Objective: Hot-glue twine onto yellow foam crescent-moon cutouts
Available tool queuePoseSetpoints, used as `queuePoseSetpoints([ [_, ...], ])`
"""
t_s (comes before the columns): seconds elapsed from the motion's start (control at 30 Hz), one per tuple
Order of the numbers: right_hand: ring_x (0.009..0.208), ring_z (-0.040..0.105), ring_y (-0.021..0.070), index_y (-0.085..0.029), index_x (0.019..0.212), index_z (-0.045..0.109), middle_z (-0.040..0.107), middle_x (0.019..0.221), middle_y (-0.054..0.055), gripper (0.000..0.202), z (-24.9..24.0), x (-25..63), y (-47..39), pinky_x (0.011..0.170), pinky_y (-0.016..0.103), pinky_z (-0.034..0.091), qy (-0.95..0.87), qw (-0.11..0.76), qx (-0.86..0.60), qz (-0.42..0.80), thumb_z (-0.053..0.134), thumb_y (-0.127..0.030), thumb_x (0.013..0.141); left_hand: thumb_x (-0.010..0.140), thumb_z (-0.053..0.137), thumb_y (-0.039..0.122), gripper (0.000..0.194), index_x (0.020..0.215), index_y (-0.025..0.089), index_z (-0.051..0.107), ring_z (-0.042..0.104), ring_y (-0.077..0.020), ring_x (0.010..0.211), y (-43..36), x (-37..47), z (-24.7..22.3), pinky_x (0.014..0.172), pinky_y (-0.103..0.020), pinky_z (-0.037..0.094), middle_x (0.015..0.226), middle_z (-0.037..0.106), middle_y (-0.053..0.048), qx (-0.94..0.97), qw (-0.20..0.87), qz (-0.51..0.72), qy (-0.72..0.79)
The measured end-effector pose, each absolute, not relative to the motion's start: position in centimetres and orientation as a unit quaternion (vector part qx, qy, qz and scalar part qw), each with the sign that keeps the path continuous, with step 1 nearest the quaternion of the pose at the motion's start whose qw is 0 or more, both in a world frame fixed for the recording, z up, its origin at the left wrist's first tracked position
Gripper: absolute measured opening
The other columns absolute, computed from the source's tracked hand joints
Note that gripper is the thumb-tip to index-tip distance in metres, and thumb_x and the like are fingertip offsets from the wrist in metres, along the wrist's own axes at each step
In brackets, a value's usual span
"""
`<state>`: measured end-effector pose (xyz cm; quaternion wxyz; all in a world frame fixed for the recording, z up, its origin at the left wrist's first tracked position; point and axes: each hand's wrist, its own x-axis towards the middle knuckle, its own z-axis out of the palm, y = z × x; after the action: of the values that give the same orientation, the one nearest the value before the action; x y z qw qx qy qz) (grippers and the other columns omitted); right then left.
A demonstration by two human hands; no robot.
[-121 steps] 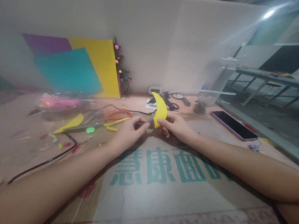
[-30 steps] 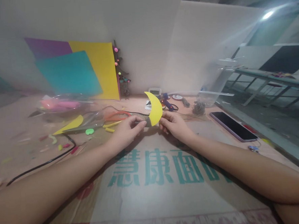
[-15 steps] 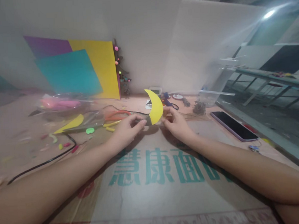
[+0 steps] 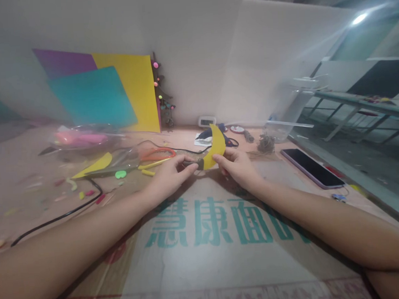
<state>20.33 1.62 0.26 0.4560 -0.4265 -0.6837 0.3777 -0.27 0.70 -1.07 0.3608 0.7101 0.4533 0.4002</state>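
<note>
Over the printed sheet point(image 4: 200, 271), a grey bit point(image 4: 201, 163) is pinched by the left hand point(image 4: 173, 170), and the yellow moon point(image 4: 218, 144) touching it is gripped by the right hand point(image 4: 238, 165). Farther back, bright papers point(image 4: 91, 97) are stood by the wall point(image 4: 193, 46).

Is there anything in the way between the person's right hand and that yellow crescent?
Nothing visible is: the right hand grips the yellow crescent directly, near its lower part. The left hand holds the dark piece at the crescent's lower end, and the white device sits beyond them.
</note>
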Motion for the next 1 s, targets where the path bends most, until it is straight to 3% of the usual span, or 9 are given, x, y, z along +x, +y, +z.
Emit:
queuePoseSetpoints([
  [0.1, 0.048, 0.049, 0.009, -0.016, 0.078, 0.067, 0.062, 0.06, -0.001, 0.021, 0.0, 20.3, 1.6, 0.048, 0.023, 0.041, -0.709, 0.473, -0.411, 0.324, 0.059, -0.035, 0.084, 0.086, 0.054, 0.045, 0.031, 0.1, 0.018, 0.057, 0.048, -0.0099, 0.054, 0.7, 0.0, -0.9, 0.049, -0.021, 0.038, 0.066, 0.053, 0.003, 0.672, 0.412, 0.431, 0.439],
  [0.23, 0.073, 0.063, 0.0143, -0.021, 0.091, 0.073, 0.072, 0.092, 0.004, 0.017, -0.3, 20.5, 1.4, 0.07, 0.029, 0.051, -0.73, 0.494, -0.375, 0.287, 0.06, -0.027, 0.083, 0.09, 0.047, 0.048, 0.03, 0.087, 0.018, 0.05, 0.045, -0.0087, 0.049, 0.8, 0.1, -0.9, 0.045, -0.019, 0.035, 0.061, 0.05, 0.005, 0.635, 0.455, 0.444, 0.439],
  [0.33, 0.093, 0.065, 0.0185, -0.023, 0.092, 0.074, 0.072, 0.102, 0.004, 0.017, -0.3, 20.6, 1.3, 0.084, 0.033, 0.05, -0.744, 0.492, -0.363, 0.269, 0.061, -0.021, 0.081, 0.091, 0.046, 0.047, 0.032, 0.076, 0.018, 0.047, 0.044, -0.0081, 0.049, 1.0, -0.1, -1.1, 0.045, -0.019, 0.034, 0.058, 0.047, 0.005, 0.641, 0.453, 0.436, 0.44],
  [0.43, 0.099, 0.063, 0.0202, -0.023, 0.091, 0.073, 0.071, 0.101, 0.004, 0.016, -0.4, 20.5, 1.2, 0.09, 0.035, 0.048, -0.769, 0.482, -0.349, 0.234, 0.059, -0.02, 0.083, 0.09, 0.049, 0.041, 0.027, 0.075, 0.019, 0.047, 0.045, -0.0082, 0.05, 1.2, -0.3, -1.3, 0.048, -0.019, 0.036, 0.058, 0.047, 0.005, 0.65, 0.441, 0.441, 0.435],
  [0.63, 0.074, 0.061, 0.0146, -0.022, 0.105, 0.059, 0.065, 0.102, 0.005, 0.018, -0.3, 20.6, 1.4, 0.067, 0.03, 0.051, -0.721, 0.504, -0.371, 0.298, 0.049, -0.03, 0.091, 0.091, 0.047, 0.042, 0.03, 0.071, 0.019, 0.045, 0.043, -0.0084, 0.048, 1.0, -0.3, -1.4, 0.046, -0.02, 0.033, 0.055, 0.045, 0.006, 0.676, 0.42, 0.411, 0.445],
  [0.77, 0.107, 0.057, 0.0196, -0.023, 0.12, 0.054, 0.059, 0.124, 0.008, 0.03, -0.5, 20.5, 1.5, 0.086, 0.034, 0.049, -0.757, 0.458, -0.343, 0.316, 0.049, -0.029, 0.091, 0.089, 0.049, 0.045, 0.029, 0.076, 0.019, 0.049, 0.045, -0.0095, 0.05, 0.9, -0.3, -1.4, 0.048, -0.021, 0.035, 0.057, 0.048, 0.006, 0.697, 0.39, 0.399, 0.451],
  [0.83, 0.112, 0.055, 0.0191, -0.025, 0.128, 0.048, 0.057, 0.127, 0.008, 0.036, -0.7, 20.3, 1.5, 0.092, 0.035, 0.046, -0.764, 0.44, -0.319, 0.349, 0.048, -0.029, 0.092, 0.088, 0.049, 0.046, 0.029, 0.076, 0.019, 0.05, 0.046, -0.01, 0.05, 0.8, -0.4, -1.4, 0.048, -0.022, 0.036, 0.057, 0.049, 0.005, 0.7, 0.384, 0.398, 0.452],
  [0.9, 0.103, 0.059, 0.0176, -0.026, 0.131, 0.044, 0.061, 0.117, 0.007, 0.039, -0.8, 20.2, 1.4, 0.086, 0.033, 0.048, -0.755, 0.425, -0.306, 0.394, 0.048, -0.03, 0.092, 0.088, 0.049, 0.046, 0.029, 0.076, 0.019, 0.05, 0.046, -0.0104, 0.05, 0.7, -0.4, -1.3, 0.048, -0.022, 0.036, 0.057, 0.048, 0.005, 0.702, 0.383, 0.395, 0.452],
  [1.0, 0.076, 0.058, 0.0139, -0.023, 0.127, 0.047, 0.061, 0.088, 0.001, 0.038, -0.8, 20.1, 1.5, 0.067, 0.027, 0.047, -0.743, 0.409, -0.326, 0.418, 0.052, -0.029, 0.089, 0.088, 0.05, 0.045, 0.029, 0.076, 0.019, 0.051, 0.045, -0.0106, 0.05, 0.6, -0.3, -1.1, 0.049, -0.023, 0.036, 0.056, 0.048, 0.006, 0.705, 0.377, 0.395, 0.453],
])
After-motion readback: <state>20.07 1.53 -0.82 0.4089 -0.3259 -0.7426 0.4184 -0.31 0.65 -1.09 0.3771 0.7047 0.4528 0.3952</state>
